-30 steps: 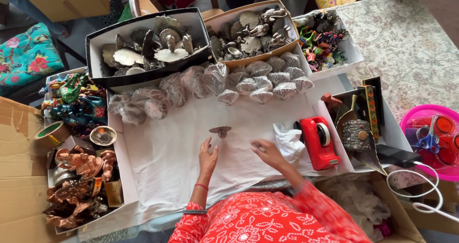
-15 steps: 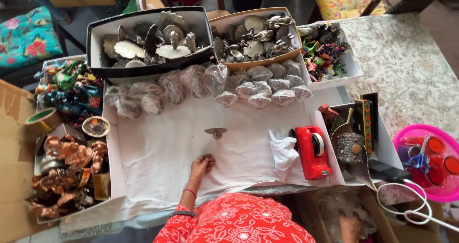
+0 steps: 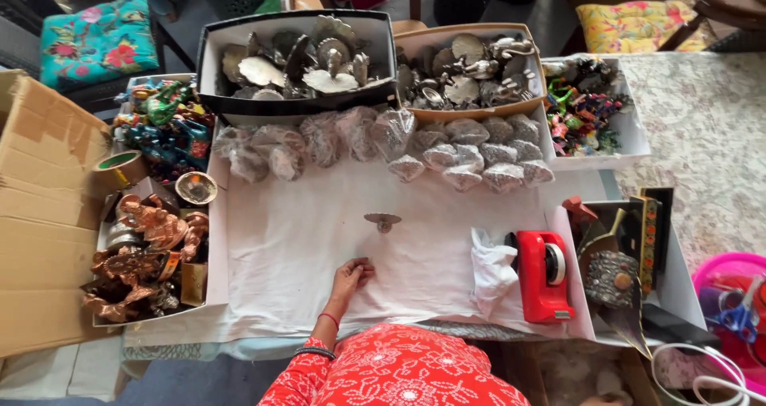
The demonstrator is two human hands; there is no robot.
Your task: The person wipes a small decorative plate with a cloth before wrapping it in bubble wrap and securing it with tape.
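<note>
White cloth [image 3: 303, 254] is spread over the work table, and near its middle a small metal piece on a short stem [image 3: 383, 221] is seen standing alone, a flat dish-like top over a narrow base. It is touched by nothing. Just below it and apart from it, the left hand [image 3: 351, 276] is laid on the cloth with the fingers loosely curled (nothing is held in it); a red thread and a dark bangle are worn at the wrist, and a red patterned sleeve [image 3: 399, 370] fills the lower edge. The right hand is not shown, so its grip cannot be told.

Further up, a row of clear-wrapped silver pieces [image 3: 383, 146] is ranged across the cloth. Behind it a black box of silver metalware [image 3: 295, 59] and a tan box of silver figures [image 3: 471, 75] are set side by side, with a white tray of coloured figurines [image 3: 590, 110] to their right. To the right of the stemmed piece a crumpled white tissue [image 3: 491, 266] lies just beside a red tape dispenser [image 3: 544, 274]. At the left edge a tray of copper-coloured figures [image 3: 144, 254] is placed beside an open cardboard carton [image 3: 40, 214], with a roll of tape [image 3: 118, 166] above it.
</note>
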